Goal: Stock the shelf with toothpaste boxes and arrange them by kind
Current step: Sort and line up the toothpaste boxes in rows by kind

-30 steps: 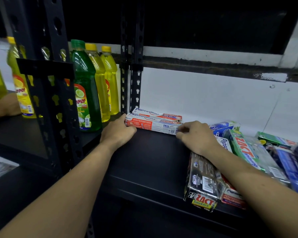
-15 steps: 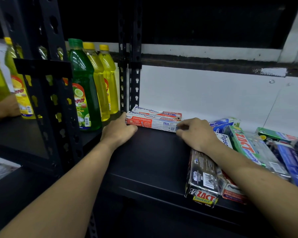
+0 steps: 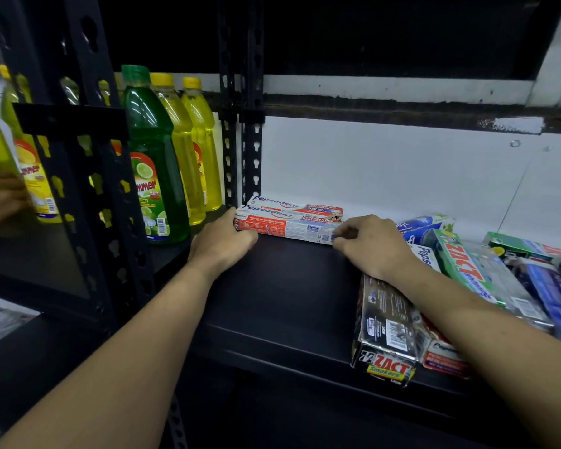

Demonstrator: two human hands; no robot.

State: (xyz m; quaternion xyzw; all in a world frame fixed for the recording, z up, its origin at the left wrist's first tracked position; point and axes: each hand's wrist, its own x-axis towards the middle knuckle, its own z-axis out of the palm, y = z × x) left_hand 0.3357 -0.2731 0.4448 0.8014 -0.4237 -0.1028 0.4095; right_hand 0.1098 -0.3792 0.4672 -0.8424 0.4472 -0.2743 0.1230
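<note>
In the head view, your left hand [image 3: 222, 243] and right hand [image 3: 371, 246] bracket the two red-and-white Pepsodent boxes [image 3: 289, 220] at frame centre, one behind the other against the white back wall [image 3: 386, 170] of the black shelf [image 3: 289, 293]. Their long axis runs left to right across the picture, so each hand meets one short end. Your left fingers curl loosely against the left end, beside the upright post [image 3: 251, 131]. Your right fingertips press the right end, fingers bent and close together; neither hand is wrapped around a box. Both hands touch the pair, so squaring it probably needs only an inward squeeze along that axis. The unsorted heap sits at right under your forearm: a black Zact Smokers box [image 3: 384, 332], a green Zact box [image 3: 463, 267], blue boxes [image 3: 423, 223]. Dish-soap bottles [image 3: 156, 163] stand at left.
</note>
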